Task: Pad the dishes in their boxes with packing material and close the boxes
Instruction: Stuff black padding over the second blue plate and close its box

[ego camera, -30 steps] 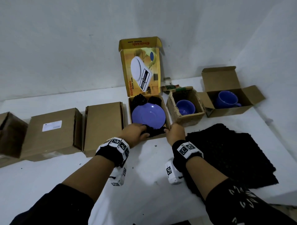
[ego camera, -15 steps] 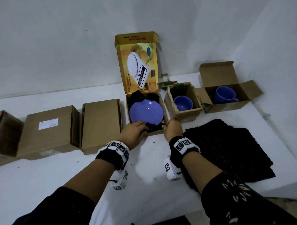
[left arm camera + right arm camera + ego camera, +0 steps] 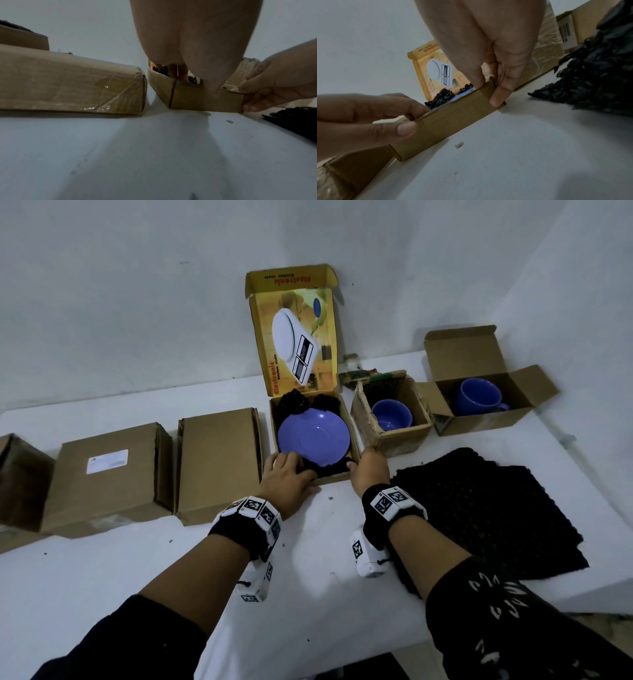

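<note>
The yellow scale box [image 3: 315, 479] lies open on the white table [image 3: 171, 577], its lid standing against the far wall. Inside, the purple plate [image 3: 313, 436] rests on black packing material [image 3: 301, 402]. The left hand [image 3: 289, 479] pinches the near left corner, fingers inside and thumb outside. The right hand [image 3: 370, 470] pinches the near right corner the same way. More black padding sheets [image 3: 486, 508] lie to the right.
</note>
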Demonstrator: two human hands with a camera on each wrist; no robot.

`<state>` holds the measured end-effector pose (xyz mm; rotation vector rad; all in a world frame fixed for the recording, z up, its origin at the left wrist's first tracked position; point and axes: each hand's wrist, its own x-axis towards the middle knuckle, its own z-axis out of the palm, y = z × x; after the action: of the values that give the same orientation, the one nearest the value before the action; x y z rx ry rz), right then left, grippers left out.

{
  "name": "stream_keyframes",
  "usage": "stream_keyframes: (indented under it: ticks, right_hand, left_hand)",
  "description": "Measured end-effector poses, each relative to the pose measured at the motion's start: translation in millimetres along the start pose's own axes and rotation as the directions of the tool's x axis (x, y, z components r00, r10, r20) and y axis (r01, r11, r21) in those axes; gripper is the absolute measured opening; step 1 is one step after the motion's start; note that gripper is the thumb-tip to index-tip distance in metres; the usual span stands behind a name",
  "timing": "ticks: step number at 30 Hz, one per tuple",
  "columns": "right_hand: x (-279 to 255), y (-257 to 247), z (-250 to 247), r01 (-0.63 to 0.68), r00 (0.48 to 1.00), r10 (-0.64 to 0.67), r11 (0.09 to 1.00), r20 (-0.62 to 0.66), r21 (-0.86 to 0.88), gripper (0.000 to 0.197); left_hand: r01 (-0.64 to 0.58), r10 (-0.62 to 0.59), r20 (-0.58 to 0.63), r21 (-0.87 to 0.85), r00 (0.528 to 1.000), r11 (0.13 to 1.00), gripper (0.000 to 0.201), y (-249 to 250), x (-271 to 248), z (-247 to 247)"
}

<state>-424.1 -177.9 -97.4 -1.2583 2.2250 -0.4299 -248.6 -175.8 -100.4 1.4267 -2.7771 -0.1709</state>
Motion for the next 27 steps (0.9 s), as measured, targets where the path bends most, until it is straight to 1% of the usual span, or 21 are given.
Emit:
stream_keyframes:
  ticks: [2,4,5,7,9,12,15,18,19,21,23,25,26,27]
  right_hand:
    - [0,0,0,-0.007,1.0,0.007,1.0,-0.002,0.012,0.037]
    - [0,1,0,-0.006,1.0,0.006,1.0,-0.006,0.019,0.037]
    - [0,2,0,-0.004,1.0,0.004,1.0,-0.005,0.021,0.036]
    - [0,3,1,0.003,1.0,-0.003,1.0,-0.006,0.026,0.035]
    - [1,4,1,0.014,1.0,-0.014,1.0,-0.005,0.028,0.035]
    - [2,3,0,0.015,1.0,-0.015,0.999,0.009,0.028,0.035]
    - [2,0,-3,0.006,0.999,-0.006,1.0,0.038,-0.002,0.036]
    - [3,1,-11,0.019,0.992,-0.017,1.0,0.123,-0.014,0.036]
    - [3,3,-17,0.024,0.986,-0.025,1.0,0.167,0.008,0.037]
    - [2,8,-32,0.044,0.962,-0.071,0.994,0.264,0.104,0.039]
    - [-2,15,-55,0.065,0.927,-0.141,0.973,0.346,0.221,0.037]
    - [-7,25,-86,0.082,0.892,-0.206,0.949,0.403,0.304,0.03]
    - [-7,34,-102,0.11,0.879,-0.243,0.941,0.41,0.321,0.024]
    - [-7,46,-120,0.146,0.876,-0.265,0.942,0.403,0.302,0.02]
  left_hand:
    - [0.014,-0.014,-0.019,0.023,1.0,1.0,0.039,2,1,1]
    - [-0.004,0.004,-0.007,0.02,1.0,1.0,0.033,2,3,4]
    - [0.009,-0.009,0.005,0.016,1.0,1.0,0.029,3,4,5]
    - [0.05,-0.05,-0.024,-0.006,0.998,0.999,0.021,-2,4,11]
    - [0.089,-0.09,-0.029,-0.036,0.996,0.995,0.018,-4,4,14]
    - [0.092,-0.092,0.016,-0.015,0.996,0.996,0.028,-1,6,16]
    - [0.156,-0.157,0.051,0.036,0.986,0.987,0.033,5,5,14]
    - [0.164,-0.169,0.049,0.104,0.984,0.981,0.031,16,11,-6]
    - [0.171,-0.182,0.071,0.135,0.981,0.976,0.03,21,14,-13]
    - [0.247,-0.263,0.074,0.18,0.962,0.952,0.032,32,19,-24]
    - [0.342,-0.352,0.028,0.181,0.936,0.922,0.031,51,26,-34]
    - [0.35,-0.354,-0.003,0.161,0.935,0.923,0.031,79,35,-41]
    - [0.33,-0.333,-0.004,0.141,0.943,0.933,0.033,96,40,-44]
    - [0.3,-0.301,-0.01,0.106,0.954,0.948,0.034,113,46,-47]
